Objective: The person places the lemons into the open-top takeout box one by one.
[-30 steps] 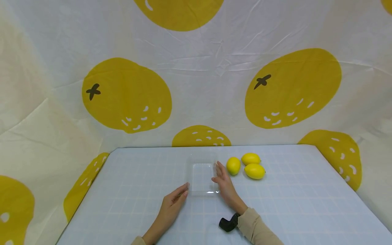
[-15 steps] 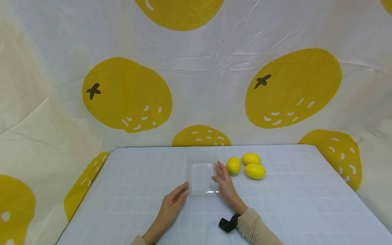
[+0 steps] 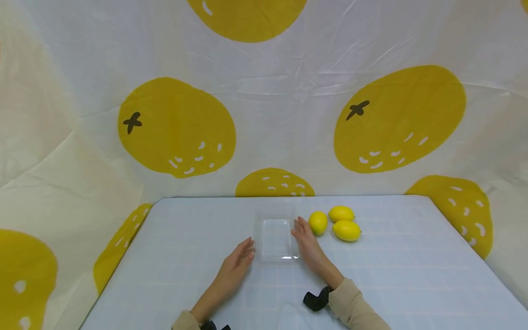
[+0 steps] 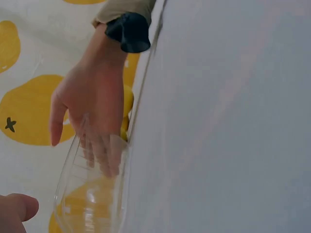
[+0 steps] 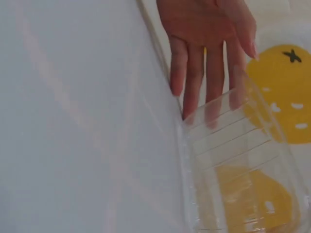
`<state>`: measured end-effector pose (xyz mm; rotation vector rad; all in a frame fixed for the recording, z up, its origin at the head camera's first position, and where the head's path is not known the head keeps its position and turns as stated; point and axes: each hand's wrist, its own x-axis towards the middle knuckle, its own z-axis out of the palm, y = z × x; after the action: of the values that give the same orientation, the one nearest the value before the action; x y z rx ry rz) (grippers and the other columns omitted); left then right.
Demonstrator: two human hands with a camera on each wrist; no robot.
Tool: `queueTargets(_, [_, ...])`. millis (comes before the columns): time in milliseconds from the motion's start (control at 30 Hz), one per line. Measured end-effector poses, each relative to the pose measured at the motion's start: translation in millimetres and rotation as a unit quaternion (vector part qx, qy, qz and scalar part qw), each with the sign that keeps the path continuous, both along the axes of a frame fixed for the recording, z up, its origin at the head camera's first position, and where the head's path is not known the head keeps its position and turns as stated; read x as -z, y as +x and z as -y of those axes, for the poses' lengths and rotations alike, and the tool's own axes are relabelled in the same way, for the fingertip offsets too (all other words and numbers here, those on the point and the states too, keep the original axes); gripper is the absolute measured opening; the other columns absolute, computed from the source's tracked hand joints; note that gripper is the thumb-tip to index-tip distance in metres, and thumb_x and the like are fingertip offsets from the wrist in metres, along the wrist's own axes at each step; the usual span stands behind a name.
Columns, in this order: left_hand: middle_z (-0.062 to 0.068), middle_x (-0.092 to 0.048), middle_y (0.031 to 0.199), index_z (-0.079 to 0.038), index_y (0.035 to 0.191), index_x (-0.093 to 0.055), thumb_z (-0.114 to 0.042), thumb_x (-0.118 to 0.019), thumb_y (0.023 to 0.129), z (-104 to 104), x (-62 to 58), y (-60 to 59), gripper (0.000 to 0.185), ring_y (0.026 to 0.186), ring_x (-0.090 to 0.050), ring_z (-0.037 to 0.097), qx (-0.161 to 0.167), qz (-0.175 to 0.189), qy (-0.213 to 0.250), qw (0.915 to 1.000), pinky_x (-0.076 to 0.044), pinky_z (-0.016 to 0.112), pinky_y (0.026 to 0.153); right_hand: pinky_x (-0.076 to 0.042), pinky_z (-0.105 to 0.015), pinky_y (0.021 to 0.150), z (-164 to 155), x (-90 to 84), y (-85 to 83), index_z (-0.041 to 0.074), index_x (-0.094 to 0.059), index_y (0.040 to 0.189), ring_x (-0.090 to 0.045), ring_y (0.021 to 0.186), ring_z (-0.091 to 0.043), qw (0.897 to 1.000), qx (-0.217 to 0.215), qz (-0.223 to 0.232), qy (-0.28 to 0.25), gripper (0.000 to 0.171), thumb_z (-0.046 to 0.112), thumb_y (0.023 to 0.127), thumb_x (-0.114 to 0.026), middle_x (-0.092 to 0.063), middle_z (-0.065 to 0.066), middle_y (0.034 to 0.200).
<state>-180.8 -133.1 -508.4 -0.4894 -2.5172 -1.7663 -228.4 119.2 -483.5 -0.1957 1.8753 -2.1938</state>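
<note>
A clear plastic container [image 3: 277, 239] sits on the table between my two hands. My left hand [image 3: 234, 270] is beside its left wall, fingers relaxed and nearly straight, holding nothing. By the right wall is my right hand [image 3: 309, 245], its fingers extended and also holding nothing. Whether fingertips touch the plastic is hard to tell. In the right wrist view, the straight fingers of the left hand show behind the clear container [image 5: 243, 160]. Right of the right hand lie three lemons: one lemon [image 3: 318, 223] nearest it, a back lemon [image 3: 341, 213] and a front lemon [image 3: 347, 230].
A pale checked cloth covers the table [image 3: 412, 266]. A white curtain [image 3: 284, 123] printed with large yellow fruit hangs behind and at the sides. A black wrist camera [image 3: 316, 300] sits at the right cuff.
Both hands have drawn slightly away from the container, and the right thumb no longer reaches over its rim. The whole head view has shifted a little. Container and lemons stay in place.
</note>
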Motion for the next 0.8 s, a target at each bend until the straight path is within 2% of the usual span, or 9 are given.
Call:
queueTargets(67, [0.015, -0.048, 0.148, -0.005, 0.15, -0.039, -0.027, -0.055, 0.103, 2.6, -5.7, -1.1, 0.055, 0.129, -0.053, 0.031, 0.002, -0.005, -0.02, 0.9998, -0.048, 0.042, 0.101, 0.003, -0.058, 0.118, -3.5, -8.0, 1.7, -0.002, 0.005, 0.156, 0.003, 0.15, -0.041, 1.0, -0.009, 0.006, 0.022, 0.074, 0.023, 0.105, -0.042, 0.005, -0.025, 0.163])
queueTargets(167, [0.018, -0.044, 0.15, -0.005, 0.152, -0.037, -0.025, -0.057, 0.102, 7.5, -14.8, -3.2, 0.058, 0.132, -0.05, 0.036, 0.002, -0.021, -0.049, 0.9986, -0.045, 0.05, 0.103, -0.005, -0.06, 0.118, -10.3, -21.7, 5.2, 0.001, -0.001, 0.157, -0.002, 0.149, -0.042, 0.995, -0.011, 0.0, 0.1, 0.076, 0.031, 0.104, -0.045, 0.001, -0.023, 0.163])
queueTargets(233, [0.019, -0.042, 0.152, -0.005, 0.153, -0.035, -0.027, -0.056, 0.102, 10.8, -20.7, -5.0, 0.06, 0.135, -0.046, 0.037, -0.005, -0.043, -0.082, 0.9957, -0.041, 0.053, 0.106, -0.01, -0.059, 0.118, -15.0, -29.3, 6.4, 0.002, -0.009, 0.158, -0.007, 0.149, -0.044, 0.988, 0.006, -0.026, 0.152, 0.073, 0.032, 0.103, -0.048, -0.005, -0.023, 0.163])
queueTargets(300, [0.017, -0.038, 0.155, -0.006, 0.154, -0.033, -0.032, -0.055, 0.102, 14.1, -26.5, -7.2, 0.063, 0.139, -0.04, 0.035, -0.014, -0.072, -0.129, 0.989, -0.036, 0.053, 0.11, -0.016, -0.057, 0.118, -20.3, -35.7, 6.6, 0.005, -0.02, 0.156, -0.015, 0.148, -0.043, 0.977, 0.038, -0.061, 0.201, 0.069, 0.031, 0.102, -0.053, -0.015, -0.022, 0.162])
queueTargets(400, [0.014, -0.035, 0.157, -0.005, 0.154, -0.033, -0.036, -0.055, 0.101, 16.7, -33.5, -10.5, 0.065, 0.143, -0.034, 0.033, -0.026, -0.135, -0.201, 0.9699, -0.032, 0.056, 0.113, -0.021, -0.051, 0.118, -27.2, -41.2, 4.0, 0.003, -0.034, 0.151, -0.026, 0.145, -0.04, 0.962, 0.102, -0.125, 0.222, 0.059, 0.022, 0.1, -0.057, -0.029, -0.022, 0.157])
queueTargets(500, [0.016, -0.036, 0.156, -0.004, 0.152, -0.037, -0.034, -0.059, 0.099, 14.9, -38.1, -14.5, 0.065, 0.142, -0.034, 0.036, -0.03, -0.212, -0.249, 0.9445, -0.032, 0.059, 0.111, -0.024, -0.05, 0.118, -33.3, -42.4, 0.1, 0.003, -0.041, 0.146, -0.033, 0.142, -0.036, 0.945, 0.154, -0.175, 0.23, 0.051, 0.016, 0.099, -0.057, -0.039, -0.02, 0.152])
queueTargets(600, [0.02, -0.039, 0.153, -0.001, 0.149, -0.041, -0.032, -0.061, 0.097, 9.1, -39.1, -18.9, 0.064, 0.14, -0.036, 0.042, -0.03, -0.282, -0.28, 0.9172, -0.033, 0.063, 0.109, -0.025, -0.053, 0.117, -37.1, -39.3, -4.1, 0.004, -0.046, 0.144, -0.035, 0.141, -0.035, 0.927, 0.188, -0.204, 0.251, 0.049, 0.013, 0.098, -0.058, -0.043, -0.019, 0.15])
queueTargets(700, [0.021, -0.039, 0.153, 0.0, 0.147, -0.044, -0.037, -0.058, 0.097, 2.1, -37.2, -23.2, 0.064, 0.14, -0.035, 0.044, -0.025, -0.322, -0.305, 0.8959, -0.031, 0.065, 0.109, -0.024, -0.054, 0.117, -37.8, -32.5, -9.4, 0.004, -0.048, 0.143, -0.035, 0.141, -0.035, 0.914, 0.202, -0.211, 0.28, 0.049, 0.013, 0.097, -0.059, -0.043, -0.018, 0.15])
queueTargets(800, [0.019, -0.035, 0.156, -0.003, 0.149, -0.043, -0.047, -0.052, 0.098, -4.1, -33.9, -27.1, 0.068, 0.144, -0.03, 0.041, -0.015, -0.328, -0.332, 0.8846, -0.027, 0.063, 0.112, -0.023, -0.054, 0.117, -37.2, -23.9, -14.2, 0.006, -0.049, 0.142, -0.035, 0.141, -0.034, 0.907, 0.206, -0.205, 0.304, 0.048, 0.013, 0.097, -0.06, -0.043, -0.016, 0.15])
